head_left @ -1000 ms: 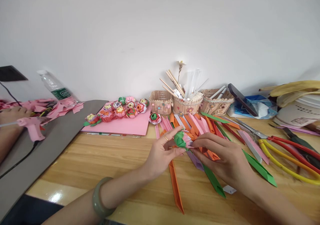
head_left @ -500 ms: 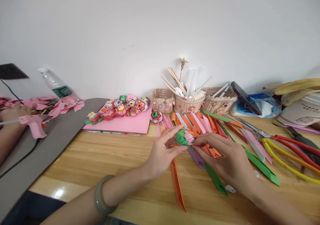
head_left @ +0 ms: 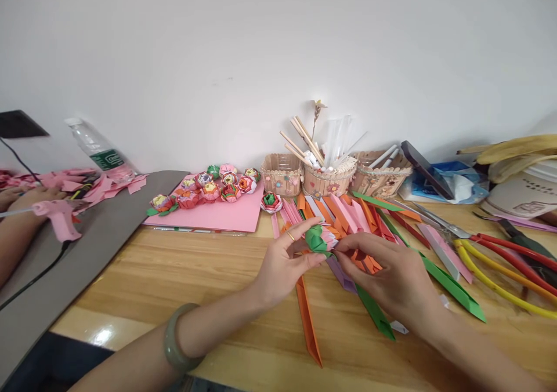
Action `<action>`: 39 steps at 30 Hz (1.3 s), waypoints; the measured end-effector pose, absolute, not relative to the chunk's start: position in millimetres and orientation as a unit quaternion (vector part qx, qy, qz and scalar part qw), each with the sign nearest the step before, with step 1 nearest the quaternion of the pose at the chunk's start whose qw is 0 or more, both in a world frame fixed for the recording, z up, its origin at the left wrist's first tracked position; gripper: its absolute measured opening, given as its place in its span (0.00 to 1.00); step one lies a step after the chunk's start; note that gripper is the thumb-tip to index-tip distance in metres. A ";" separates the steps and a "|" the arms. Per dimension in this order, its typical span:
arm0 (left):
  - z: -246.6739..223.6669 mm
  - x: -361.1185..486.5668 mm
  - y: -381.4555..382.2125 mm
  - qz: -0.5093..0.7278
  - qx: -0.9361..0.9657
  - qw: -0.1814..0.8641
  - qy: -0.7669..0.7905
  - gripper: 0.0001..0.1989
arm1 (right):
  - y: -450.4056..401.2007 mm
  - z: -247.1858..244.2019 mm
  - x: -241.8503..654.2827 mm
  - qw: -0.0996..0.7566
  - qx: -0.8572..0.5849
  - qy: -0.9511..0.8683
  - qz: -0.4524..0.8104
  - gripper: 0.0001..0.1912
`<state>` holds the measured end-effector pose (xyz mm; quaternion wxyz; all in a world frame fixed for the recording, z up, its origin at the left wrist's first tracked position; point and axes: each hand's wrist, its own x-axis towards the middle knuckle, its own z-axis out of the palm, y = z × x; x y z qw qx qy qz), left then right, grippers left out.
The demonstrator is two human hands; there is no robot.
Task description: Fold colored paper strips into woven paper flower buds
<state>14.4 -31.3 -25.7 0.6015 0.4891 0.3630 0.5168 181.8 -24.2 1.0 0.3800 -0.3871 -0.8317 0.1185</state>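
Between thumb and fingers, my left hand (head_left: 282,264) grips a paper flower (head_left: 317,239) with green outer leaves and pale pink petals, held above the table. The thumb and index finger of my right hand (head_left: 391,270) are pinched together at the flower's right edge; what exactly they hold there is too small to make out. Below and behind both hands lie folded paper strips (head_left: 374,311) in green, orange, pink, red and purple. One orange strip (head_left: 308,328) sticks out toward me under my left wrist.
Finished paper flowers (head_left: 211,192) rest on pink sheets (head_left: 243,215). Wooden baskets (head_left: 329,183) with sticks stand by the wall. Scissors (head_left: 470,235), a phone (head_left: 426,169) and a tissue pack (head_left: 474,177) are right. At left are another person's hand (head_left: 39,195), a pink glue gun (head_left: 56,215) and a bottle (head_left: 98,148).
My right fingertips have drawn slightly back from the flower's right side. My left hand and the flower stay in place. At far left, the other person's hand has shifted a little.
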 end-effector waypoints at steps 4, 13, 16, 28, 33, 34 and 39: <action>-26.2 13.8 -30.6 0.519 0.488 0.603 0.358 0.27 | -23.9 2.7 181.0 0.381 -0.423 -0.804 0.171 0.05; -24.0 13.9 -29.3 0.525 0.478 0.604 0.362 0.26 | -20.1 12.7 184.6 0.344 -0.441 -0.763 0.325 0.08; -23.7 13.9 -29.0 0.524 0.471 0.609 0.364 0.26 | -19.3 12.3 185.8 0.337 -0.414 -0.783 0.319 0.08; -27.3 14.3 -29.3 0.500 0.498 0.596 0.383 0.26 | -18.7 6.8 188.0 0.298 -0.435 -0.811 0.253 0.08; -26.5 14.5 -29.4 0.496 0.500 0.590 0.395 0.26 | -19.6 -2.2 186.8 0.307 -0.443 -0.812 0.223 0.08; -26.1 14.4 -29.4 0.495 0.498 0.591 0.396 0.27 | -19.8 -3.1 186.5 0.312 -0.440 -0.813 0.219 0.08; -23.9 13.2 -28.4 0.499 0.473 0.609 0.396 0.28 | -19.6 4.5 185.2 0.328 -0.424 -0.800 0.270 0.10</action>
